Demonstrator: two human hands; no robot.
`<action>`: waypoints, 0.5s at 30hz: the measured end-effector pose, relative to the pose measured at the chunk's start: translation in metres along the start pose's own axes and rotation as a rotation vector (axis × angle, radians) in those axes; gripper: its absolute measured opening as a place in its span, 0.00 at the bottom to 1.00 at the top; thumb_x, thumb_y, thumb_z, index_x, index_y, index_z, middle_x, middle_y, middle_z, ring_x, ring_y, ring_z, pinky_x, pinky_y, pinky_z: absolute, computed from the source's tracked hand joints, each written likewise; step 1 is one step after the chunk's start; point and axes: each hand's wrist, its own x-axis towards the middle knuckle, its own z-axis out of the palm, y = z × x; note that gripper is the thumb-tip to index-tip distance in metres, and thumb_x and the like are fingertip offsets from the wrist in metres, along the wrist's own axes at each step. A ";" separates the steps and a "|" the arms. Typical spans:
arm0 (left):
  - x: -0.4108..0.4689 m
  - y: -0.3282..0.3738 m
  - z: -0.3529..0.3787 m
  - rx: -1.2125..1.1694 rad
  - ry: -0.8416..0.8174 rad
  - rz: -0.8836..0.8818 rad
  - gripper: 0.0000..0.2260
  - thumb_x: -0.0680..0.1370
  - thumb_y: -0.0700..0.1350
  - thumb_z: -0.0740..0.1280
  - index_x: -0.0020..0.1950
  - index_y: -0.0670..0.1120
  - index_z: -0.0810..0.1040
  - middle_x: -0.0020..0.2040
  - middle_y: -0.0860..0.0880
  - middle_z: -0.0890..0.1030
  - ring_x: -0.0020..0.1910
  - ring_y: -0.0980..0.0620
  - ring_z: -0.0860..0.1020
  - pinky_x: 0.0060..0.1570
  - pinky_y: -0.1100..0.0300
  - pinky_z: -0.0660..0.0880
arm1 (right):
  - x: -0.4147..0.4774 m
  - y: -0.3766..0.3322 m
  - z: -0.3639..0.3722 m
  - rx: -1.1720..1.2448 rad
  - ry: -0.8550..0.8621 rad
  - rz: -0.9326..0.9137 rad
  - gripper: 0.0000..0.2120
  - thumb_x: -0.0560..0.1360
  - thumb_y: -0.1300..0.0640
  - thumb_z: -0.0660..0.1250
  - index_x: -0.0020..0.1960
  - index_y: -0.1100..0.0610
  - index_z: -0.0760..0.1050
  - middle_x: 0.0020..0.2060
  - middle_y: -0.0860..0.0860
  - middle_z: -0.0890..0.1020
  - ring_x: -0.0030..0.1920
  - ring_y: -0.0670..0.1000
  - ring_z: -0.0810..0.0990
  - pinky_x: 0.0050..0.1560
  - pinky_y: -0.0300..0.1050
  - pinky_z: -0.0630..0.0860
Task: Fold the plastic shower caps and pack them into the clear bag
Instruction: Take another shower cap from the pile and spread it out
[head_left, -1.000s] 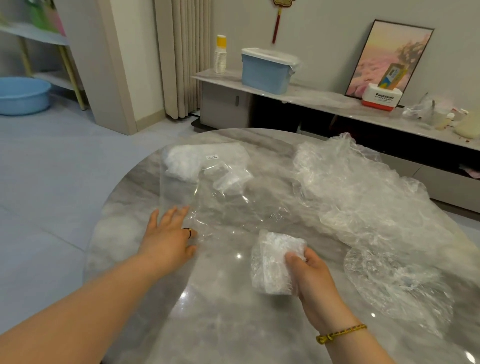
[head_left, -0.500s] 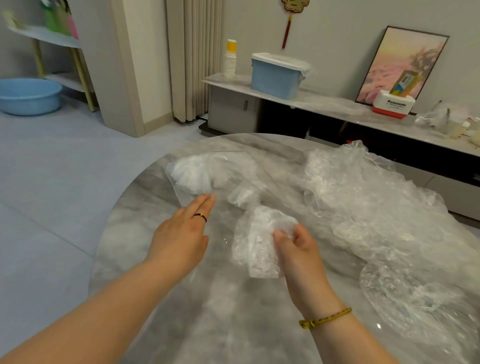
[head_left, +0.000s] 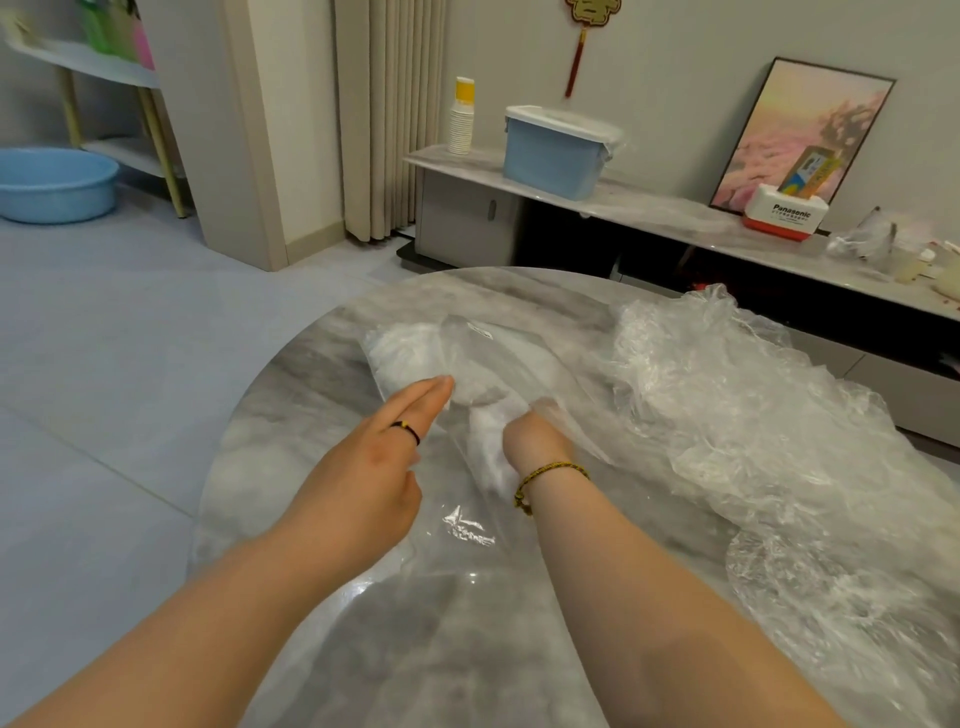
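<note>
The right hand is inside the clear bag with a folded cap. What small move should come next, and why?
Probably push the folded cap deeper, beside the packed caps at the far end, then release it. The right hand grips it just inside the clear bag, while the left hand touches the bag with straight fingers.

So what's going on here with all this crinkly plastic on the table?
A person is packing shower caps. The right hand, reaching inside the clear bag, holds a folded shower cap, while the left hand lies with straight fingers against the bag's mouth. More folded caps sit at the bag's far end, and a pile of loose caps waits on the marble table.
</note>
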 end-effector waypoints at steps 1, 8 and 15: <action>-0.001 0.002 -0.001 0.006 -0.013 0.008 0.34 0.78 0.31 0.55 0.72 0.60 0.45 0.72 0.60 0.57 0.44 0.54 0.72 0.40 0.80 0.65 | 0.005 0.004 0.003 -0.030 0.065 0.027 0.15 0.77 0.65 0.53 0.63 0.62 0.69 0.59 0.58 0.75 0.62 0.58 0.72 0.60 0.47 0.68; -0.004 0.004 -0.003 0.049 -0.175 0.074 0.36 0.78 0.31 0.54 0.52 0.69 0.34 0.51 0.78 0.45 0.54 0.77 0.58 0.43 0.84 0.60 | 0.037 0.000 0.002 0.053 0.163 -0.072 0.09 0.76 0.63 0.57 0.48 0.62 0.76 0.54 0.61 0.74 0.53 0.59 0.73 0.52 0.45 0.69; 0.008 -0.008 0.004 0.053 -0.214 0.077 0.38 0.77 0.31 0.54 0.50 0.70 0.32 0.48 0.79 0.42 0.46 0.74 0.63 0.43 0.85 0.58 | 0.071 0.000 0.015 0.362 0.302 -0.053 0.06 0.77 0.64 0.57 0.51 0.57 0.60 0.43 0.53 0.71 0.44 0.52 0.71 0.46 0.46 0.70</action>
